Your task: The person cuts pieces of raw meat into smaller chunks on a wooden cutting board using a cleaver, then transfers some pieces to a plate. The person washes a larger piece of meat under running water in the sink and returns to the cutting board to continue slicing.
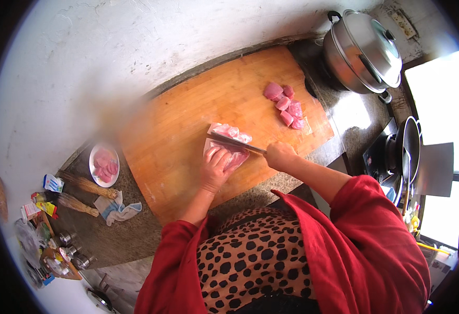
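Observation:
My right hand (281,156) grips the handle of a knife (235,141), its blade pointing left and away from me. The blade stands against a slab of raw meat (237,157), with a pale, fatty strip of meat (229,131) on its far side. Whether the strip is fully cut through cannot be seen. My left hand (215,167) presses on the near part of the slab, fingers bent close to the blade. Both pieces lie on a large wooden cutting board (190,106). Several pink meat chunks (286,104) form a loose pile at the board's far right.
A white oval plate (117,177) of meat slices stands left of the board, near straw brushes (92,186) and a cloth (117,208). A lidded steel pot (365,51) is at the far right. A wok (408,145) sits on the stove, and a wall bounds the counter behind.

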`<state>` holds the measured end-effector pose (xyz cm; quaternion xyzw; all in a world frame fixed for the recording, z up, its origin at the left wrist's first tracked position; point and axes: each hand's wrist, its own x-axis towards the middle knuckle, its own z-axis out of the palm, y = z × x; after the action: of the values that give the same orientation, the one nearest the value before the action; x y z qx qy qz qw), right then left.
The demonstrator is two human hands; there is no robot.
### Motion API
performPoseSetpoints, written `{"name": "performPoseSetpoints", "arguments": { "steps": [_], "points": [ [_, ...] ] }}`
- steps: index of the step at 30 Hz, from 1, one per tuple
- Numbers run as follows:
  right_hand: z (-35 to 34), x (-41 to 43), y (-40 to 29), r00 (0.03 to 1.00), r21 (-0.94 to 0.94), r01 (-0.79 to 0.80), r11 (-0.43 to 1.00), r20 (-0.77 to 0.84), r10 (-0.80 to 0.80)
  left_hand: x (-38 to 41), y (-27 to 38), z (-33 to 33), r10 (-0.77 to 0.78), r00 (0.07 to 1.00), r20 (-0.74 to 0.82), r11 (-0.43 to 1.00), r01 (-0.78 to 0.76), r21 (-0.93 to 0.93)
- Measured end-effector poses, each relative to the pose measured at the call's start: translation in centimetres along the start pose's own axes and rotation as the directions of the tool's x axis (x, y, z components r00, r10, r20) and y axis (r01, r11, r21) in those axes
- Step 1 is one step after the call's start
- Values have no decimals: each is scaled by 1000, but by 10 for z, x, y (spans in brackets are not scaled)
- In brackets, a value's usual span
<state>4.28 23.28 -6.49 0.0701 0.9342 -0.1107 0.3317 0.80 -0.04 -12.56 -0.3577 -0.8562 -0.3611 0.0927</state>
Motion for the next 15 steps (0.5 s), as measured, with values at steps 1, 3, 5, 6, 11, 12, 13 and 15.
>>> {"name": "performPoseSetpoints", "arguments": {
  "steps": [1, 3, 5, 6, 11, 12, 13, 15],
  "points": [
    [-3, 9, -10, 999, 1, 46, 999, 27, -46, 2, 2, -1, 23, 1000, 19, 1000, -23, 10],
    [-3, 43, -42, 994, -30, 107, 994, 34, -106, 6, 4, -1, 52, 998, 26, 999, -52, -5],
    [-38, 46, -78, 993, 60, 114, 992, -32, -112, 2, 4, -5, 45, 998, 46, 999, -46, 3],
    [-37, 44, -78, 993, 87, 116, 989, -31, -113, 0, 0, -7, 43, 997, 60, 999, -43, 10],
    [-6, 17, -17, 1000, 80, 15, 997, -6, -15, -9, -1, -6, -10, 999, -46, 1000, 12, 23],
    [-10, 4, -5, 999, 123, -48, 991, -10, 49, -12, -3, -4, -9, 998, -64, 1000, 10, 23],
    [-16, -2, 2, 998, 110, -59, 992, -3, 59, -10, -6, -2, -1, 996, -90, 1000, 4, 30],
    [-20, -11, 7, 996, 92, -84, 992, 13, 83, -8, -4, -2, 6, 997, -80, 999, -2, 41]
  ]
}}
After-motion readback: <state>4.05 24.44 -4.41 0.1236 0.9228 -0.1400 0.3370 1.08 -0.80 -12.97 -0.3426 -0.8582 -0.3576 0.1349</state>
